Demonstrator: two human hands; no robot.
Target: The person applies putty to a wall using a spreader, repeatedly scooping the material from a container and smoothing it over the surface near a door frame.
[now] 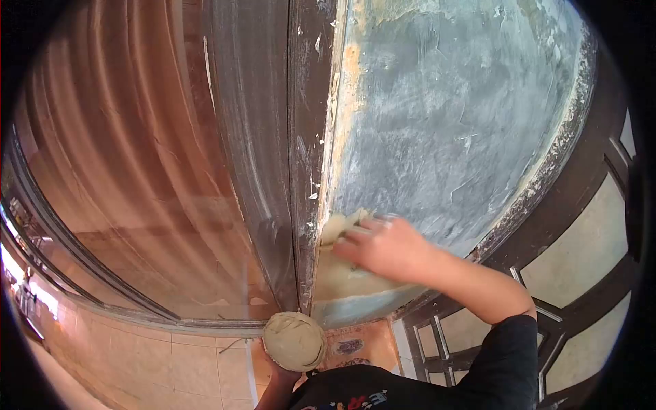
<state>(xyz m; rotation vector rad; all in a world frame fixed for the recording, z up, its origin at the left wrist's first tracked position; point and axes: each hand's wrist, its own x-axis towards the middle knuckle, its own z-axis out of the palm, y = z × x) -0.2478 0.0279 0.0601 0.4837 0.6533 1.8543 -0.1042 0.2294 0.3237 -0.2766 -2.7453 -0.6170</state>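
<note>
My left hand (281, 372) grips a round container from the side and below; its opening is full of greyish-beige putty (294, 340). Higher up, my right hand (383, 247) is at the lower left part of the blue-grey wall panel (437, 137), next to the dark wooden frame. Its fingers are bent and closed, smeared by motion. Pale putty (335, 229) shows on the wall at the fingertips. A dark shape sits under the fingers, but what the hand holds is mostly hidden. Below it, a smooth beige band covers the wall.
A dark wooden post (295, 150) with white specks borders the panel on the left. Beyond it is a glass pane with a brown curtain (123, 150) behind. Dark wooden door panels (567, 239) stand at right. Tiled floor (164, 362) lies below.
</note>
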